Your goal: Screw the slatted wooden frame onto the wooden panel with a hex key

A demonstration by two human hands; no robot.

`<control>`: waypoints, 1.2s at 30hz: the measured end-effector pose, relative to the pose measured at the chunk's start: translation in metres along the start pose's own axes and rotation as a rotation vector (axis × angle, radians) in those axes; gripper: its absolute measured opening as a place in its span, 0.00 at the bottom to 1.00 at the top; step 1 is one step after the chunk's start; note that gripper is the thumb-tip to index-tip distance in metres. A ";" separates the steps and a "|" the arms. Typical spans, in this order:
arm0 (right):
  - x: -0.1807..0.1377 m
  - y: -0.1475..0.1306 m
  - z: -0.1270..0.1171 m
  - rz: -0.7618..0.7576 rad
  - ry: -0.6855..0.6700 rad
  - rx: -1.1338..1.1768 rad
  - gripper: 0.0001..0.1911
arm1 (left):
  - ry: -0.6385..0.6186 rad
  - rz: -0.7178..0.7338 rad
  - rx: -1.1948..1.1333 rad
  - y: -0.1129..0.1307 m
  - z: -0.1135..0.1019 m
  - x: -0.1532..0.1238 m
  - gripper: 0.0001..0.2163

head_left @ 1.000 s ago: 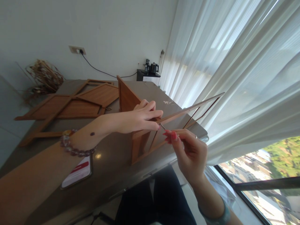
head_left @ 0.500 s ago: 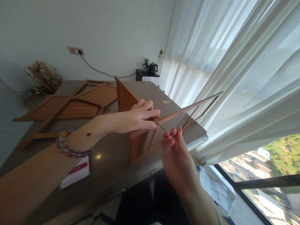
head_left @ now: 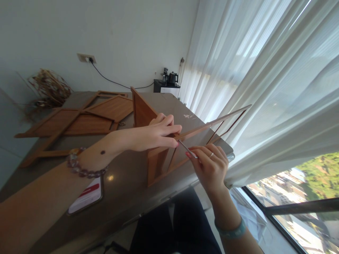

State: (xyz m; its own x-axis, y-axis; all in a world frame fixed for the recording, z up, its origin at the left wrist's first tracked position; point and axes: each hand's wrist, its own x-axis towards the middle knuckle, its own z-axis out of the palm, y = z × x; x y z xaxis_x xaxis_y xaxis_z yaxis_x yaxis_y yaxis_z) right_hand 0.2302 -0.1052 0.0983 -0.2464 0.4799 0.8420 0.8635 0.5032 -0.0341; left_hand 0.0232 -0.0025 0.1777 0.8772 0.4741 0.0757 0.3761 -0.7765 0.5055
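My left hand (head_left: 162,133) is wrapped over the corner where a brown wooden panel (head_left: 141,107) meets a narrow wooden frame (head_left: 212,124). Its fingers pinch the frame's end rail, and part of the joint is hidden beneath them. Just right of those fingertips, a thin metal Allen key (head_left: 187,149) slants down from the frame's edge. My right hand (head_left: 212,164) holds the key's outer end between thumb and fingers, back of the hand upward. The key's tip meets the frame close to my left index finger; the screw itself cannot be made out.
Flat wooden panels and frame pieces (head_left: 76,121) lie on the left of the grey table (head_left: 122,183). Small metal fittings (head_left: 122,124) sit beside them. A phone (head_left: 87,197) rests under my left forearm. Curtains (head_left: 238,70) hang on the right.
My right hand has rolled over from palm up to knuckles up, still holding the Allen key. The left hand and the frame have stayed nearly in place.
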 end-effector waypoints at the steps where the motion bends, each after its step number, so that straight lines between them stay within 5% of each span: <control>1: 0.001 0.000 -0.002 -0.039 -0.028 -0.057 0.05 | 0.002 0.000 0.000 0.000 0.000 0.000 0.13; 10: 0.008 -0.009 -0.009 0.105 -0.028 -0.056 0.06 | -0.009 -0.019 -0.020 0.002 -0.001 -0.001 0.13; 14: 0.016 -0.022 -0.017 0.154 -0.097 -0.028 0.21 | -0.010 -0.012 -0.016 0.003 -0.001 -0.001 0.13; 19: 0.020 -0.044 -0.016 0.815 -0.368 0.949 0.29 | -0.003 -0.011 -0.001 0.004 -0.001 -0.002 0.12; 22: 0.021 -0.057 -0.010 1.065 -0.206 1.454 0.24 | 0.000 -0.021 -0.013 0.005 -0.001 -0.002 0.12; 26: 0.024 -0.071 -0.005 1.155 0.012 1.740 0.16 | -0.014 -0.032 -0.014 0.006 -0.001 -0.002 0.12; 30: 0.020 -0.063 0.000 1.047 -0.132 1.461 0.26 | -0.011 -0.027 -0.022 0.006 -0.001 -0.002 0.12; 33: 0.012 -0.046 0.002 0.751 -0.159 0.796 0.28 | -0.010 -0.027 -0.019 0.004 -0.001 -0.002 0.12; 36: 0.007 -0.030 -0.003 0.337 -0.038 0.179 0.16 | -0.012 -0.025 -0.016 0.004 -0.001 -0.002 0.12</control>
State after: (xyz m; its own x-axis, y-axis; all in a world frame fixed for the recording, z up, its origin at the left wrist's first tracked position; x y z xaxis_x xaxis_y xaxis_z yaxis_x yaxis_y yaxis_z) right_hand 0.2038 -0.1195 0.1069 0.0197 0.6644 0.7471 0.8094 0.4280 -0.4020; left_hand 0.0230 -0.0061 0.1806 0.8712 0.4881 0.0528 0.3930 -0.7578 0.5209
